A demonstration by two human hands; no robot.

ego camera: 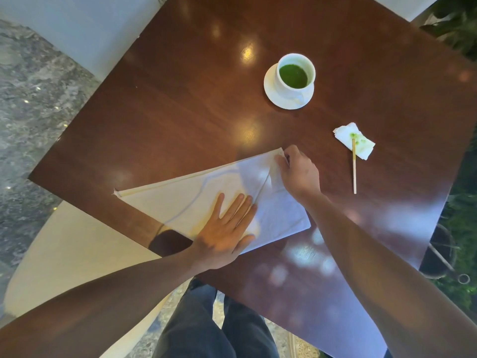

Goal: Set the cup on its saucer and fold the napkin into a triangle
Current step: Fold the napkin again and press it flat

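A white cup (295,73) holding green liquid stands on its white saucer (271,91) at the far middle of the dark wooden table (180,99). A cream napkin (180,197) lies near the table's front edge, folded into a roughly triangular shape with one point at the left. My left hand (227,228) presses flat on the napkin's near part, fingers spread. My right hand (296,171) pinches the napkin's far right corner between thumb and fingers.
A crumpled paper tissue (355,140) with green stains lies to the right, with a thin wooden stick (354,169) resting on it. Pale chairs (64,254) stand at the near left and the far side. Plants (459,27) border the right.
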